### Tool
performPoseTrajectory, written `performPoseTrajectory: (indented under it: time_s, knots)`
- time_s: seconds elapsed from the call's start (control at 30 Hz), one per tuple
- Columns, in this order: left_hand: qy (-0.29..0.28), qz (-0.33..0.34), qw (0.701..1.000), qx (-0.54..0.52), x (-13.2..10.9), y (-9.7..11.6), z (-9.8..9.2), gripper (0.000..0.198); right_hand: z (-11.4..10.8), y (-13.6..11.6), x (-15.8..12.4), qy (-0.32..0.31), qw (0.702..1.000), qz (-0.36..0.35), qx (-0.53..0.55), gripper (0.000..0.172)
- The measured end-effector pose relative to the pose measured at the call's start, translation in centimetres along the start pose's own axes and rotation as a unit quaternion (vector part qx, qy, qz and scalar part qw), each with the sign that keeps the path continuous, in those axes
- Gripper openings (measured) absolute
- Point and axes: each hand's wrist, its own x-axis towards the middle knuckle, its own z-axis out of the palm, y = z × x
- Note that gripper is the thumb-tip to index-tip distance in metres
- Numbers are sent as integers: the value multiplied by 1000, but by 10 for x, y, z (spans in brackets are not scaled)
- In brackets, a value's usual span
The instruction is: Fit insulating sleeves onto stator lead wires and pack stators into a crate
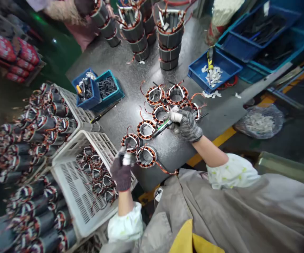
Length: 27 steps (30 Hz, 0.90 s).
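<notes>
My right hand (186, 124), in a grey glove with white-wrapped fingertips, is closed around a slim green and black tool (162, 128). The tool points left over a cluster of wound stator rings (146, 129) with copper coils and white lacing. My left hand (121, 170), in a dark glove, is beside the leftmost ring (131, 142); its fingers are blurred and I cannot make out what they hold, if anything. Close to it lies another ring (146, 156), whose orange leads trail to the table's front edge.
Stacked stators (169, 45) stand at the back of the grey table (115, 121). Small blue bins (88, 100) are at the left, and a blue tray (198, 70) with white pieces at the right. White crates (80, 211) of stators adjoin the left edge. A person (80, 30) is across the table.
</notes>
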Motion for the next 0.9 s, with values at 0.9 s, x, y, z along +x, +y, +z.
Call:
performPoseTrajectory:
  time_s: [0.9]
  knots:
    - [44, 141, 974, -169, -22, 81, 6, 48, 6, -16, -86, -70, 992, 58, -91, 43]
